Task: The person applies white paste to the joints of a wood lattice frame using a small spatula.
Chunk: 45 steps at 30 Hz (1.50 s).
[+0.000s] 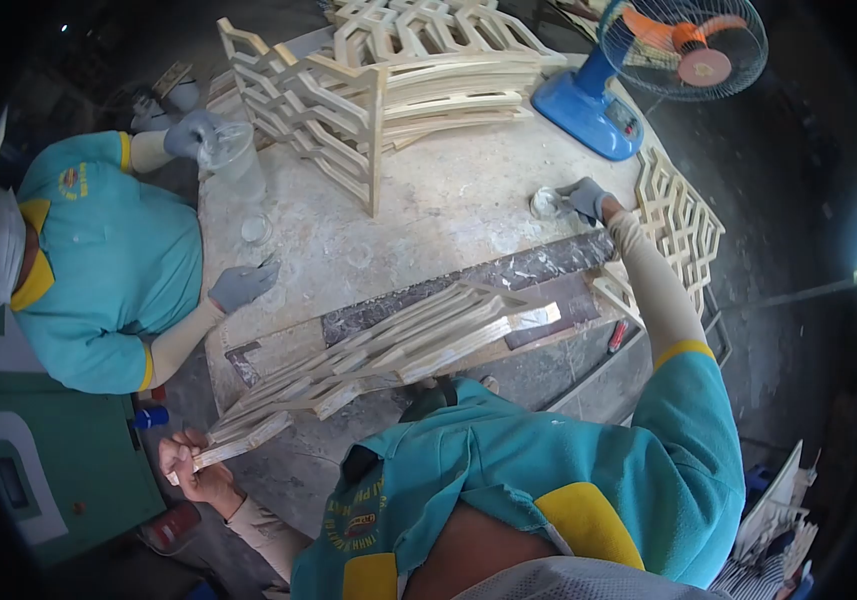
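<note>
My left hand [191, 466] grips the near end of a long pale wooden lattice panel [388, 350] that lies slanted across the table [448, 200]. My right hand [588, 198], in a grey glove, reaches out to the far right of the table and touches a small round container [546, 204]. A dark board [508, 272] lies under the panel's far end.
A co-worker in a teal shirt [108, 260] stands at the left, one gloved hand on a clear jar [233, 152], the other resting on the table edge. Stacked lattice panels [398, 75] fill the back. A blue fan [683, 45] stands back right; another lattice [683, 228] leans at the table's right.
</note>
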Available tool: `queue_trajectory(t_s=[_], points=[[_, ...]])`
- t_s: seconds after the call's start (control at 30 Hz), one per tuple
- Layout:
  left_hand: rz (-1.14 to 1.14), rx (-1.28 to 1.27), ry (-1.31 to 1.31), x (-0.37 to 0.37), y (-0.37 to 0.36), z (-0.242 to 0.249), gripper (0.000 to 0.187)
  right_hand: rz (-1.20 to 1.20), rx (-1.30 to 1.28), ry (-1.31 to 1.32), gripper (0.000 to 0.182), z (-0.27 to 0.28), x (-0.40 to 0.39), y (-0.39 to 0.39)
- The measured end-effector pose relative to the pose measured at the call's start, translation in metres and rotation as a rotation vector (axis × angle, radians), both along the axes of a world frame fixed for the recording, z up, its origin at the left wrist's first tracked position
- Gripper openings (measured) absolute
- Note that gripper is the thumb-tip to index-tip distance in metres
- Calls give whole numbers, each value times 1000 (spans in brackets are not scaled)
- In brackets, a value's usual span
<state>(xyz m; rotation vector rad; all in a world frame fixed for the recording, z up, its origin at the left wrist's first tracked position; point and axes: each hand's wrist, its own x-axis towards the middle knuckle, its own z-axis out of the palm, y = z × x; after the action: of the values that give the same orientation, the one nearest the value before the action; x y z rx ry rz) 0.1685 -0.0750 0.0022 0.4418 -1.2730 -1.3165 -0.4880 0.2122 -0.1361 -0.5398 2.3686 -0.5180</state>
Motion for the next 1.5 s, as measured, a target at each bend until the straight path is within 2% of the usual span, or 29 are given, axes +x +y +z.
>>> queue_trajectory(t_s=[0.03, 0.27, 0.47, 0.7, 0.8, 0.9, 0.97, 1.07, 1.13, 1.27, 1.5], points=[[17, 6, 6, 2, 1, -1, 23, -7, -66, -101, 35, 5, 5, -2], [47, 26, -28, 8, 4, -2, 23, 180, -203, -180, 32, 15, 80, -84], [78, 35, -70, 8, 11, -1, 24, 388, -168, -138, 30, 32, 148, -181], [80, 61, -51, 10, 18, -7, 21, 514, -206, -137, 28, 6, 187, -242], [81, 59, -44, 10, 18, -8, 21, 596, -171, -61, 35, 7, 186, -252], [84, 59, -52, 9, 17, -8, 21, 658, -82, -7, 26, 22, 186, -247], [90, 63, -61, 7, 16, -8, 22, 873, -185, 361, 23, 14, 181, -244], [116, 46, -62, 7, 14, -11, 22, 872, -75, 354, 22, 37, 187, -242], [2, 17, -107, 11, 11, -12, 21, 886, -68, 380, 22, 32, 182, -240], [6, 28, -106, 9, 7, -15, 22, 863, -128, 342, 26, 29, 174, -233], [28, 27, -112, 3, 7, -11, 23, 870, -63, 395, 25, 46, 184, -227]])
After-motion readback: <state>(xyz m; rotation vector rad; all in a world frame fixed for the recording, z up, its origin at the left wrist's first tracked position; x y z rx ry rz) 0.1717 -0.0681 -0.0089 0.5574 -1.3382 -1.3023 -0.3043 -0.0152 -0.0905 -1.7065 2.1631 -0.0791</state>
